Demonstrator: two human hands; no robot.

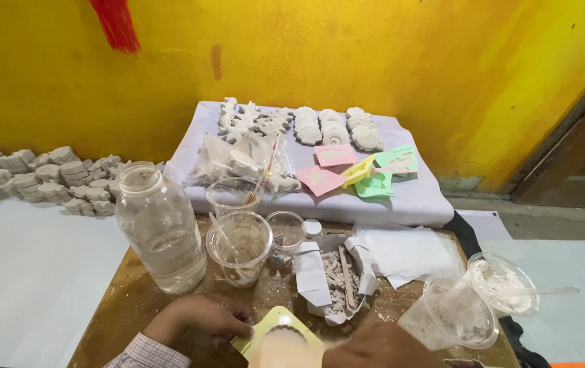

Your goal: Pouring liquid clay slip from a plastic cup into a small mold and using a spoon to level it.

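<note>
Yellow wall, dusty wooden board [135, 300]. Left hand [200, 319] pinches a yellow mould [280, 337]; right hand's [377, 347] grip is unclear. Beyond them, a water jar [159, 228] and powder cups [241, 247].

A small home craft workshop for plaster casting: finished white casts [299, 126] laid out on a cloth-covered bench [415, 197], pastel moulds [367, 174], powder-dusted cups [456, 313] (floor-level work), rows of casts [40, 177] along the yellow wall [374, 54].

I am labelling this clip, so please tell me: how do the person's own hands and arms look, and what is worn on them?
Both hands are bare, no gloves. The left hand comes out of a light checked sleeve. Only the back of the right hand shows at the frame's bottom edge; no sleeve is visible there.
</note>
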